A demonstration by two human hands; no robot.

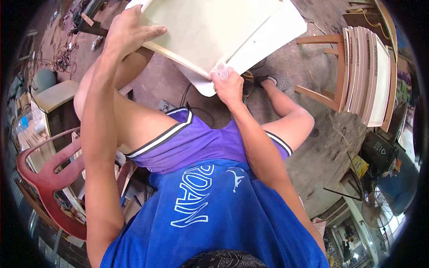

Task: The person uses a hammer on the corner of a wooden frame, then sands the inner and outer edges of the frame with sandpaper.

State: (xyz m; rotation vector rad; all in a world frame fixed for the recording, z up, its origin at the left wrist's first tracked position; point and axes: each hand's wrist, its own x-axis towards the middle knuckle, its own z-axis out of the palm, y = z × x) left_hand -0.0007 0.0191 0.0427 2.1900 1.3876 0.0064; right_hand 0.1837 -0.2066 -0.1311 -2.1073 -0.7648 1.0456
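Note:
A pale framed wooden panel [192, 27], with a raised wooden rim, lies tilted before my knees on top of a larger white board [281, 27]. My left hand [129, 33] grips the panel's near left corner, its thumb stretched along the inner face and its fingers over the outer edge. At the panel's near right corner my right hand [230, 87] is closed on a small whitish, partly see-through scrap [219, 71], pressed against the rim. The scrap's material is something I cannot tell.
Several similar panels [366, 76] stand stacked against an upturned wooden stool [321, 40] on the right. A red plastic chair [53, 187] is at my left, near a wooden box [56, 96]. Cables [62, 62] lie on the concrete floor. A fan [375, 210] stands at lower right.

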